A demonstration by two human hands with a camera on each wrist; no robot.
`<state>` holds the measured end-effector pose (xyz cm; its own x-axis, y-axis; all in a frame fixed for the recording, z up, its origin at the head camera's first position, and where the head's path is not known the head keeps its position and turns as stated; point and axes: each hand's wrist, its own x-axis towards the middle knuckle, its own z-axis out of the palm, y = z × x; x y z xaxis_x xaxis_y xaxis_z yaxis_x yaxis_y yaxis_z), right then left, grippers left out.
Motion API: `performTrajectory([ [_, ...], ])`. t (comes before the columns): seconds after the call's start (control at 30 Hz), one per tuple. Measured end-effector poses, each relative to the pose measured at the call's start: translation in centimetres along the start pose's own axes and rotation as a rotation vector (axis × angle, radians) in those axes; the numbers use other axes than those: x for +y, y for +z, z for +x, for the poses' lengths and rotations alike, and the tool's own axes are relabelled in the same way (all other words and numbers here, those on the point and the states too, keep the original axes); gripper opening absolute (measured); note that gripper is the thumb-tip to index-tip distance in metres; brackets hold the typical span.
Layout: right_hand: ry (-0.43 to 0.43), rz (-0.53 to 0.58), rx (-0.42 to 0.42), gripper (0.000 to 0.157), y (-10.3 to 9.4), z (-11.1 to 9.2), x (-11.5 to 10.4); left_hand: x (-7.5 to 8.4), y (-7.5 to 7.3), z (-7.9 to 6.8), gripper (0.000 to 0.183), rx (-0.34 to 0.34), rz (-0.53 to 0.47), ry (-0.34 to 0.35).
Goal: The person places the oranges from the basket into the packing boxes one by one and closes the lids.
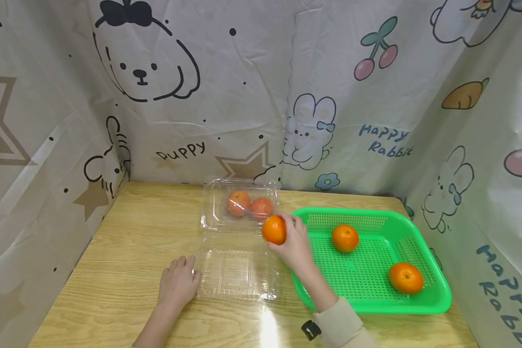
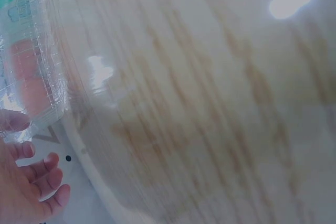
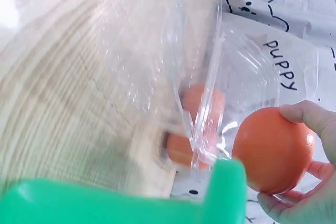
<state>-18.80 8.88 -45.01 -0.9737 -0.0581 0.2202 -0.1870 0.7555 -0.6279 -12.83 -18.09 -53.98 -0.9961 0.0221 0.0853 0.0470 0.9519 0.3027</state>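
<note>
My right hand grips an orange between thumb and fingers, raised beside the basket's left rim and close to the clear plastic clamshell box. Two more oranges sit in the box's far half. Its other half, a ridged clear flap, lies folded out toward me. Beside that flap's left edge rests my left hand, fingers loosely bent with nothing seen in them. In the left wrist view, the left fingers are spread apart; whether the thumb touches the plastic I cannot tell.
A green perforated basket stands on the right, holding an orange near its back and another orange at front right. Printed cloth walls in the wooden table at the back and sides.
</note>
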Motion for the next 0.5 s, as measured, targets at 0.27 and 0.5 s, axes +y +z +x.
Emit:
performTrajectory([
  [0.27, -0.044, 0.003, -0.052, 0.070, 1.5, -0.5, -0.9, 0.1, -0.1, 0.0, 0.036, 0.001, -0.004, 0.001],
  [0.5, -0.081, 0.002, -0.067, 0.068, 3.0, -0.8, -1.6, 0.1, -0.1, 0.0, 0.038, -0.011, -0.011, -0.010],
])
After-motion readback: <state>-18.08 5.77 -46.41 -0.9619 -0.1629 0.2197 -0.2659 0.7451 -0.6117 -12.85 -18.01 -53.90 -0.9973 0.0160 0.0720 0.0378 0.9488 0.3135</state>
